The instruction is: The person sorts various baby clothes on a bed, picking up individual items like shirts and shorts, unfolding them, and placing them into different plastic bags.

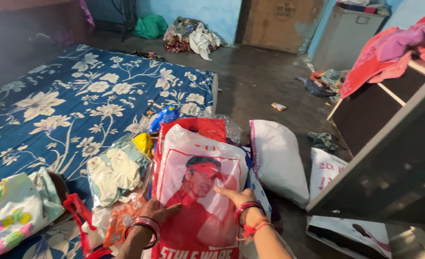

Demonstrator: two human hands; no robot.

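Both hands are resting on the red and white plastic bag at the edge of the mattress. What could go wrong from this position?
1. The red and white plastic bag lies on a loose heap; under the left hand and right hand it may slide off the mattress edge onto the floor.
2. The clear packet of clothes and the orange packet beside the left hand could be pushed away.
3. The thin plastic might crease or tear under pressure.

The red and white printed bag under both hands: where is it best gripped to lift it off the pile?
Probably by its top edge, from the far side. The bag lies flat on the pile, the left hand and right hand pressing its lower face. The upper edge is free and looks floppy, so a pinch there should hold.
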